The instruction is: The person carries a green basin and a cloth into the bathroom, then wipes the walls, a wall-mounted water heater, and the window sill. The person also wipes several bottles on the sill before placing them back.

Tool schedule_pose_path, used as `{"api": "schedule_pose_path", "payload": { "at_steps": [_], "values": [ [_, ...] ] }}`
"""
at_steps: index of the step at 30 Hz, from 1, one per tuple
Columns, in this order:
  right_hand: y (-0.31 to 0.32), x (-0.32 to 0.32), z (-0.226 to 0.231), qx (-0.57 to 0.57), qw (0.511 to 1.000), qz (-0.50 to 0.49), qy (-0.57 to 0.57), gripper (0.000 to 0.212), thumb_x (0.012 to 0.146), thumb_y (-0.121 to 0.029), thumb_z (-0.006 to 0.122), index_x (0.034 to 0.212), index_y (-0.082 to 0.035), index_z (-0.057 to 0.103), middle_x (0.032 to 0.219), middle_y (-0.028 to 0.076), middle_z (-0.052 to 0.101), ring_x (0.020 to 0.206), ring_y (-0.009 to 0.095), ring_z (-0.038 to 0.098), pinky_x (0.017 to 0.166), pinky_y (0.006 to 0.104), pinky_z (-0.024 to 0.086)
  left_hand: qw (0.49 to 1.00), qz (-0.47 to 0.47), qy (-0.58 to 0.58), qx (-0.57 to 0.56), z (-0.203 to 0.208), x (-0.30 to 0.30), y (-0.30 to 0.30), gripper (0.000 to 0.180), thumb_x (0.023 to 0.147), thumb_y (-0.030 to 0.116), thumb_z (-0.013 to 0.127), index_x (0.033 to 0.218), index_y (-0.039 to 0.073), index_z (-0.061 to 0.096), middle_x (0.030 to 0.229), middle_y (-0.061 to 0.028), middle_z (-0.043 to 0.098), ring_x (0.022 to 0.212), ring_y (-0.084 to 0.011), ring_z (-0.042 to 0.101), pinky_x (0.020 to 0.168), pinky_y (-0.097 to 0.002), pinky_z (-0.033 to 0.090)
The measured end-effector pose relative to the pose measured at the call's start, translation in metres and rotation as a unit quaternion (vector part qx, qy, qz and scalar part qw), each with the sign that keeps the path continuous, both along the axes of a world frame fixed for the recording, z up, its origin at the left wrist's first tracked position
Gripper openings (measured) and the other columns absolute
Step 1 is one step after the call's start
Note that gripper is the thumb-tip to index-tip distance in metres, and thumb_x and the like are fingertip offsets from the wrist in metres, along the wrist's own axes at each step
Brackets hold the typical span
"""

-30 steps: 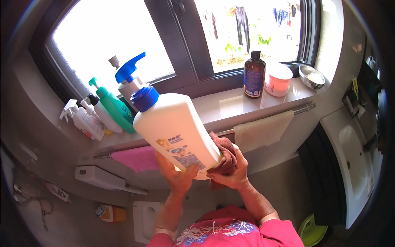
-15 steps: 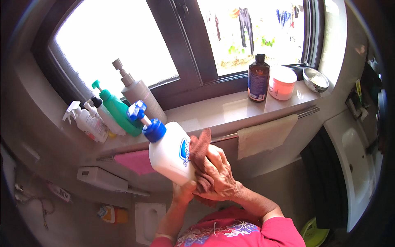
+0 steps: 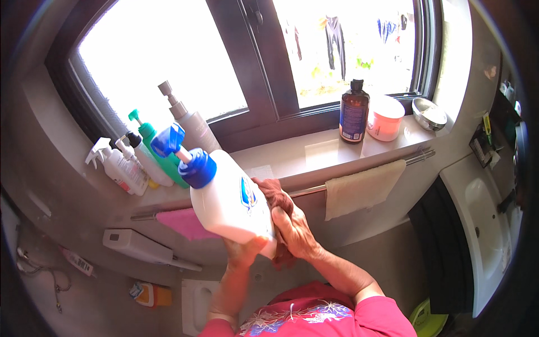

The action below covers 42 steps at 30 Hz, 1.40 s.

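A large white pump bottle (image 3: 227, 194) with a blue pump top is held up in front of me, tilted with its pump toward the upper left. My left hand (image 3: 245, 250) grips it near the base, the thumb on the front and the other fingers hidden behind. On the bottle's right side, my right hand (image 3: 294, 229) presses a brown cloth (image 3: 275, 194) against it, fingers closed round the fabric. Behind the bottle, on the windowsill, stand a green pump bottle (image 3: 159, 150) and a grey pump bottle (image 3: 193, 126).
Left on the sill (image 3: 292, 151) are a white spray bottle (image 3: 119, 168) and other bottles. A brown bottle (image 3: 353, 112), a pink jar (image 3: 385, 119) and a metal bowl (image 3: 429, 114) stand to the right. Below hang a beige towel (image 3: 365, 190) and a pink cloth (image 3: 185, 223). A washbasin (image 3: 477, 224) is far right.
The bottle has come a little lower and leftward, turning slightly. My right hand and the cloth have slid along its side, the cloth now flatter against it.
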State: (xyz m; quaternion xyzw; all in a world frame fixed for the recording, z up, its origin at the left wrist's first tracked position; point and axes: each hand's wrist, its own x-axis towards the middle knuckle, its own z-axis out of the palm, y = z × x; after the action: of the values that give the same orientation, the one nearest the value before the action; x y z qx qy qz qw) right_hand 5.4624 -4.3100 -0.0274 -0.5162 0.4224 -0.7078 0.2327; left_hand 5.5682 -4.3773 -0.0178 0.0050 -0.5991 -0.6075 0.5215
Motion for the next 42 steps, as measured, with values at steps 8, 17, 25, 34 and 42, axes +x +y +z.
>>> {"api": "schedule_pose_path", "payload": {
  "at_steps": [8, 17, 25, 34, 42],
  "values": [
    [0.027, 0.009, -0.021, 0.052, 0.992, -0.018, -0.116, 0.048, 0.094, -0.012, 0.047, 0.136, 0.001, 0.03, 0.128, 0.008, 0.046, 0.114, 0.014, 0.043, 0.098, 0.0245, 0.032, 0.984, 0.153, -0.048, -0.079, 0.008, -0.036, -0.039, 0.079, 0.062, 0.015, 0.08, 0.125, 0.003, 0.034, 0.107, -0.0092, 0.05, 0.095, -0.0178, 0.052, 0.079, -0.0332, 0.046],
    [0.057, -0.091, 0.013, -0.044, 0.953, -0.3, 0.025, 0.038, 0.087, 0.0, 0.049, 0.124, 0.003, 0.043, 0.095, 0.009, 0.056, 0.076, 0.012, 0.056, 0.065, 0.0269, 0.046, 0.971, 0.197, -0.028, -0.131, 0.018, -0.102, -0.096, 0.088, 0.062, 0.003, 0.075, 0.135, 0.005, 0.027, 0.112, -0.0081, 0.047, 0.097, -0.0192, 0.052, 0.081, -0.0329, 0.049],
    [0.004, -0.201, 0.002, 0.079, 0.872, -0.465, 0.134, 0.057, 0.082, -0.006, 0.057, 0.131, 0.01, 0.033, 0.117, 0.03, 0.05, 0.107, 0.04, 0.051, 0.091, 0.0418, 0.042, 0.968, 0.222, -0.033, -0.116, 0.014, -0.116, -0.112, 0.08, 0.066, 0.014, 0.074, 0.132, 0.004, 0.031, 0.11, -0.0092, 0.048, 0.097, -0.0197, 0.053, 0.082, -0.0335, 0.048],
    [-0.014, -0.22, 0.006, 0.128, 0.956, -0.259, 0.042, 0.053, 0.074, -0.021, 0.07, 0.118, -0.004, 0.046, 0.07, 0.007, 0.061, 0.05, 0.013, 0.057, 0.048, 0.028, 0.048, 0.963, 0.226, -0.073, -0.125, 0.017, -0.112, -0.126, 0.075, 0.068, 0.016, 0.074, 0.129, 0.002, 0.034, 0.108, -0.0095, 0.051, 0.097, -0.019, 0.053, 0.084, -0.033, 0.046],
    [-0.037, -0.207, 0.024, 0.195, 0.977, -0.083, 0.009, 0.048, 0.071, -0.017, 0.07, 0.112, -0.007, 0.048, 0.069, 0.006, 0.059, 0.047, 0.013, 0.057, 0.044, 0.0276, 0.047, 0.971, 0.211, -0.079, -0.084, 0.014, -0.102, -0.135, 0.071, 0.07, 0.011, 0.074, 0.129, 0.002, 0.034, 0.11, -0.009, 0.052, 0.099, -0.0178, 0.053, 0.086, -0.0325, 0.045]
  ]
}}
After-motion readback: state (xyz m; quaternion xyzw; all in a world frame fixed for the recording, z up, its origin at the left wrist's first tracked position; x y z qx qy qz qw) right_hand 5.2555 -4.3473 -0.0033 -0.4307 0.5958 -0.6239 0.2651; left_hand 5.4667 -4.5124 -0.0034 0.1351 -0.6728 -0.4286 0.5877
